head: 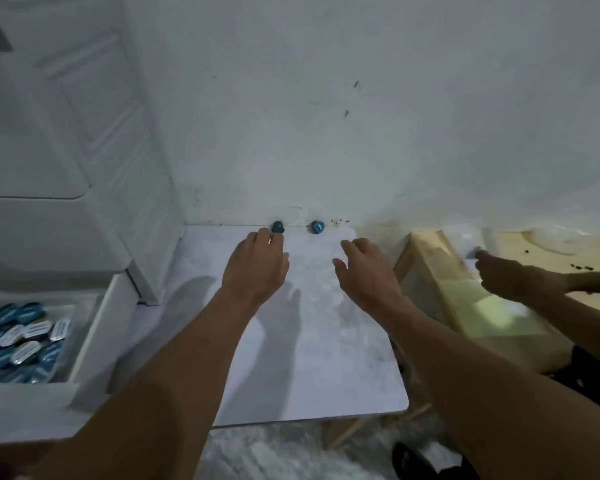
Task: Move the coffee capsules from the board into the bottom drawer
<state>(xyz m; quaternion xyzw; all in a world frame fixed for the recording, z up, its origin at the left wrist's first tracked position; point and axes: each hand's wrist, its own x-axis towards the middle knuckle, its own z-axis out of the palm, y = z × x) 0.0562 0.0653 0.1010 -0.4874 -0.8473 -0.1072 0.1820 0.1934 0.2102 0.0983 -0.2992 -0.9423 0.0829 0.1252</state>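
Note:
Two blue coffee capsules lie at the far edge of the white board (312,358), against the wall: the left capsule (278,226) and the right capsule (317,226). My left hand (255,268) reaches over the board, its fingertips just short of the left capsule, fingers relaxed and holding nothing. My right hand (364,271) hovers over the board below and right of the right capsule, fingers spread, empty. The bottom drawer (94,327) stands pulled out at the lower left, with several blue and silver capsules (18,341) inside.
A white drawer cabinet (49,168) rises at the left above the pulled-out drawer. A low wooden table (465,306) stands right of the board, and another person's hand (506,275) reaches over it. A white wall is close behind the board.

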